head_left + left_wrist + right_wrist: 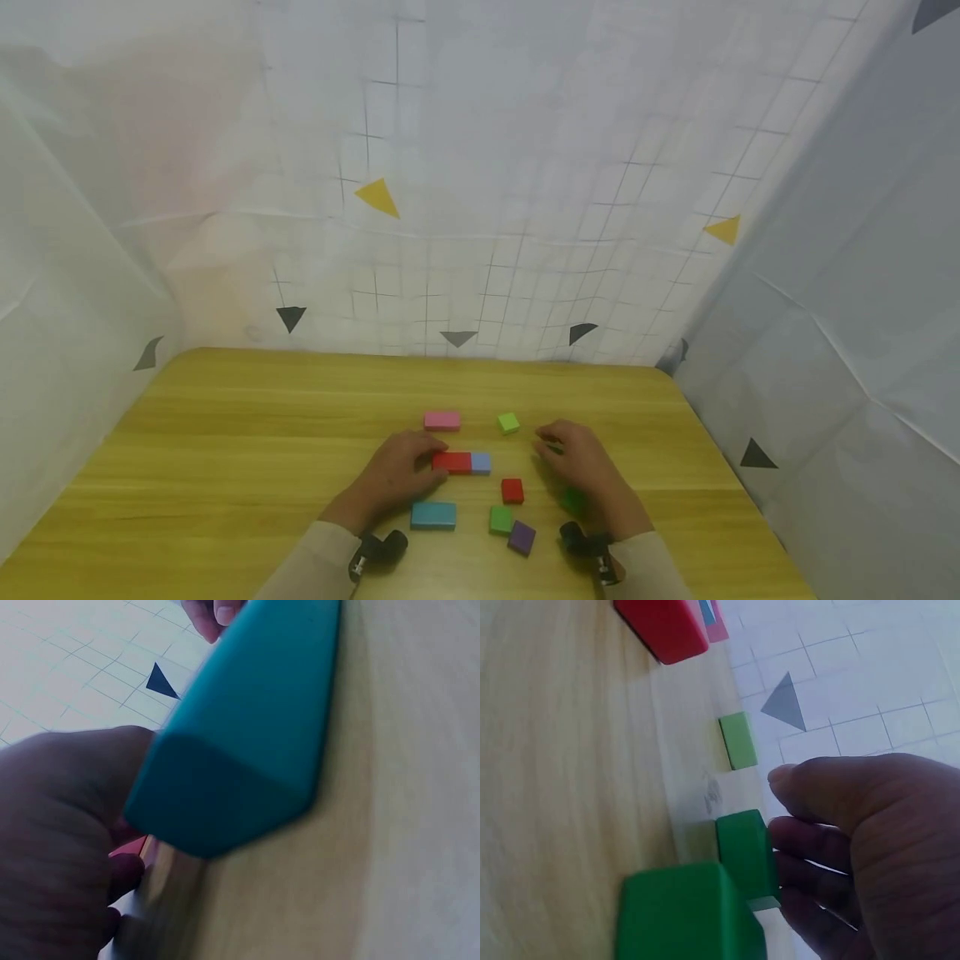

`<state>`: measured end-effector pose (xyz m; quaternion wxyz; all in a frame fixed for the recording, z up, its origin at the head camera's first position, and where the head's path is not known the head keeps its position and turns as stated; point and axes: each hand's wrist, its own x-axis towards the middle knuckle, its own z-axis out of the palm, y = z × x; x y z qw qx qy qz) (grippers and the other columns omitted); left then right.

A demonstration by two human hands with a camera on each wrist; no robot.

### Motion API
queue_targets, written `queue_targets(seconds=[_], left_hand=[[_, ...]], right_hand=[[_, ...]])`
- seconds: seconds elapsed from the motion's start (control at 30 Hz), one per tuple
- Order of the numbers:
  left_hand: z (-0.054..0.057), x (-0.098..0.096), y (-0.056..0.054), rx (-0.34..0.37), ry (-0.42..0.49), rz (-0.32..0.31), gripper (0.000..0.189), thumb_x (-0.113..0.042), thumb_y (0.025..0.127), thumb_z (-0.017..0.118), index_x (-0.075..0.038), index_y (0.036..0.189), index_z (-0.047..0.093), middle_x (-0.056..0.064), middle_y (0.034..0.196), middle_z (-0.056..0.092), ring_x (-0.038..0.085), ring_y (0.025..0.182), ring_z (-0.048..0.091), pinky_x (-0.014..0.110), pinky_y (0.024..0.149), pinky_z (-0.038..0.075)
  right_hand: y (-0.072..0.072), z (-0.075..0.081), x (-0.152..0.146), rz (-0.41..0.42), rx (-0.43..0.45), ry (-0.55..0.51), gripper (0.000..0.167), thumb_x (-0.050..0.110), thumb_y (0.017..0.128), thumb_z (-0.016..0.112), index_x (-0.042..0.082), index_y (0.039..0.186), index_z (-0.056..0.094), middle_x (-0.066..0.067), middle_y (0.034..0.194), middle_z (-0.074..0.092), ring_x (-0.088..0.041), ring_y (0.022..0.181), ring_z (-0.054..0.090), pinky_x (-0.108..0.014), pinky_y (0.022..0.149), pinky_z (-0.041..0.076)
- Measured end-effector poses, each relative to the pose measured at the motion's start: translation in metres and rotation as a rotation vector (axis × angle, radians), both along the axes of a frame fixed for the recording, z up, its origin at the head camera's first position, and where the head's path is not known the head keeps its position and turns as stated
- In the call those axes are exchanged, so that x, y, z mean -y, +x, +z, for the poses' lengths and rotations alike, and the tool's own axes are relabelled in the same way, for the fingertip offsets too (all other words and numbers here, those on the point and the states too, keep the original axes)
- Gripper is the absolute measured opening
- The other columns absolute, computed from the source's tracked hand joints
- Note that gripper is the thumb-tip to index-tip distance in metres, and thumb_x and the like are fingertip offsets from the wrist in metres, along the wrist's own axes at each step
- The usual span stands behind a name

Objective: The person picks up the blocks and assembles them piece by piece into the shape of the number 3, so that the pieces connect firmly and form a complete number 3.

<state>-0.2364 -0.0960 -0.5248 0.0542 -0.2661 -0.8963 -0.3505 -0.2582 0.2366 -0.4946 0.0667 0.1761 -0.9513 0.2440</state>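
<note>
The head view shows the left hand (pixel 401 468) grasping the left end of a long red rectangular block (pixel 453 462), thumb on the near side and fingers on the far side; a small pale-blue block (pixel 481 463) sits against its right end. The left wrist view gives only a sliver of that red, since a smooth teal-blue rectangular block (pixel 432 515), which lies nearer on the bench (pixel 247 433), fills its foreground.

The right hand (pixel 579 457) is released, fingers loosely bent and thumb held apart. The right wrist view reveals two dark green blocks, a foremost block (pixel 675 915) and a farther block (pixel 746 855) beside the fingers, where the head view shows one patch of green beneath the wrist; that close view is blurry, so I cannot tell whether the fingers touch the farther one.

Between the hands lie a red cube (pixel 512 490) and, nearer, a green block (pixel 500 520) just beside a purple block (pixel 522 537). On the far side are a pink rectangular block (pixel 442 421) and, to its right, a lime-green block (pixel 508 422).

The bench is yellowish with wood grain, enclosed left, right and far by creased whitish sheeting (pixel 525 108), its far side printed with thin grid lines and yellow and dark triangles
</note>
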Motion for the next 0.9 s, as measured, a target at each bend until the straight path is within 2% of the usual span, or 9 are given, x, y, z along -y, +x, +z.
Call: queue_targets(seconds=[0.3, 0.5, 0.9], left_hand=[[0.001, 0.001, 0.000, 0.028, -0.005, 0.004, 0.038, -0.036, 0.088, 0.073, -0.018, 0.121, 0.071, -0.003, 0.123, 0.068, 0.020, 0.121, 0.058, 0.045, 0.106, 0.045], [0.002, 0.000, 0.001, 0.022, 0.003, 0.000, 0.037, -0.035, 0.088, 0.073, -0.017, 0.121, 0.071, -0.003, 0.122, 0.068, 0.021, 0.121, 0.059, 0.045, 0.105, 0.045], [0.001, 0.000, 0.001, 0.025, 0.008, 0.009, 0.038, -0.036, 0.088, 0.073, -0.017, 0.121, 0.071, -0.003, 0.122, 0.068, 0.021, 0.120, 0.059, 0.045, 0.105, 0.046]], right_hand=[[0.000, 0.005, -0.003, -0.039, 0.119, -0.001, 0.021, 0.023, 0.092, 0.072, 0.012, 0.110, 0.074, 0.000, 0.108, 0.072, -0.020, 0.102, 0.068, -0.043, 0.090, 0.055], [-0.001, 0.006, -0.009, -0.022, 0.164, 0.010, 0.018, 0.021, 0.091, 0.073, 0.012, 0.107, 0.074, 0.001, 0.105, 0.071, -0.019, 0.101, 0.067, -0.043, 0.090, 0.056], [0.000, 0.010, -0.025, -0.014, 0.251, 0.019, 0.028, 0.019, 0.087, 0.077, 0.009, 0.113, 0.072, -0.002, 0.112, 0.070, -0.021, 0.105, 0.064, -0.046, 0.095, 0.053]])
